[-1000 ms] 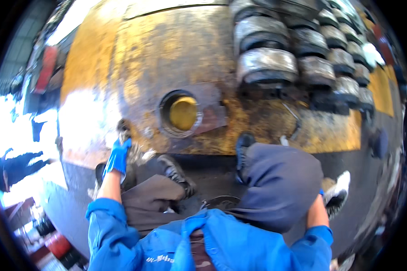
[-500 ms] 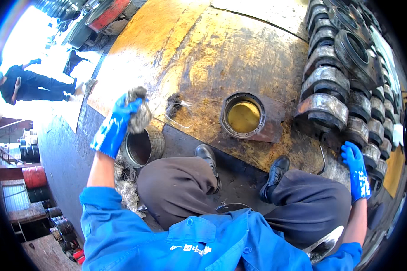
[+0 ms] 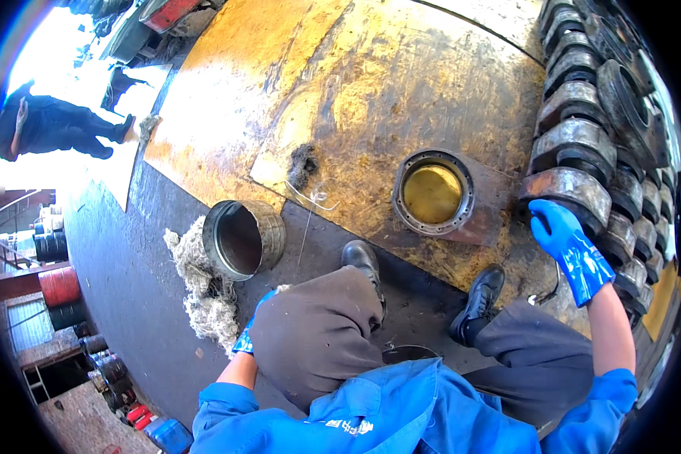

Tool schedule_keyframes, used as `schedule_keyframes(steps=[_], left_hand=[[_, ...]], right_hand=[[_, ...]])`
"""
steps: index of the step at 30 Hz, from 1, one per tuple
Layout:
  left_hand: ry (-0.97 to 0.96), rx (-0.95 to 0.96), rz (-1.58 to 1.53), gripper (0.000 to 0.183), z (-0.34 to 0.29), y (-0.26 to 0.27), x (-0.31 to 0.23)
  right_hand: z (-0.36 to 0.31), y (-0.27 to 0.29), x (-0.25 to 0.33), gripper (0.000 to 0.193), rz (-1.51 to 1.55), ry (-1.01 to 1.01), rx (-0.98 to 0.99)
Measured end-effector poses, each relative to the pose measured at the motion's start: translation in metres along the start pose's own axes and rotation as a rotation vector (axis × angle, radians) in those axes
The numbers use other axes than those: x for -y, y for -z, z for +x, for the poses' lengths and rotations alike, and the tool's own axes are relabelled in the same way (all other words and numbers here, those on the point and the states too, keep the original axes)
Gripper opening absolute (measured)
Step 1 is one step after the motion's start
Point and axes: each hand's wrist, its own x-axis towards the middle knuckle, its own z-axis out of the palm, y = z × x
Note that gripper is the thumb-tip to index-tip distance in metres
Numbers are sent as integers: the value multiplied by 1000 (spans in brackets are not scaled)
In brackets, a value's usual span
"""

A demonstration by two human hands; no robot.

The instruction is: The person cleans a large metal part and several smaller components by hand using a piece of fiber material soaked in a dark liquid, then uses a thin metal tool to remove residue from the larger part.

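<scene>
My right hand (image 3: 566, 238), in a blue glove, reaches in beside the nearest metal housing (image 3: 567, 188) of the stacked rows, fingers apart and holding nothing that I can see. By my left knee is my left hand (image 3: 251, 333), also gloved; the knee hides its fingers. A small pale tuft shows at the knee's edge near it. Beyond lie a pile of grey-white cotton waste (image 3: 208, 291) and an open round metal can (image 3: 274, 236). Ahead, a ring-shaped metal housing (image 3: 467, 189) with a yellow inside rests on a rusty plate (image 3: 492, 216).
Stained yellow boards (image 3: 371, 98) cover the floor ahead. A dark fibre clump (image 3: 303, 165) and a white cord (image 3: 310, 198) lie on them. Rows of metal housings (image 3: 575, 98) line the right side. Another person (image 3: 60, 125) stands far left, near drums (image 3: 58, 287).
My left hand has dropped from above the can to behind my knee; the grey rag it held is out of sight. My right hand has moved up and inward toward the nearest stacked housing.
</scene>
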Motion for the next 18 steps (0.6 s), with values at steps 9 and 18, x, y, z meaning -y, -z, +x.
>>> schedule_keyframes(steps=[9,18], left_hand=[[-542,-345,773,39,27,-44,-74],[-439,-367,856,63,226,-57,-274]], right_hand=[[19,27,-51,47,-496,69,-322],[17,27,-163,38,-494,-86,-407]])
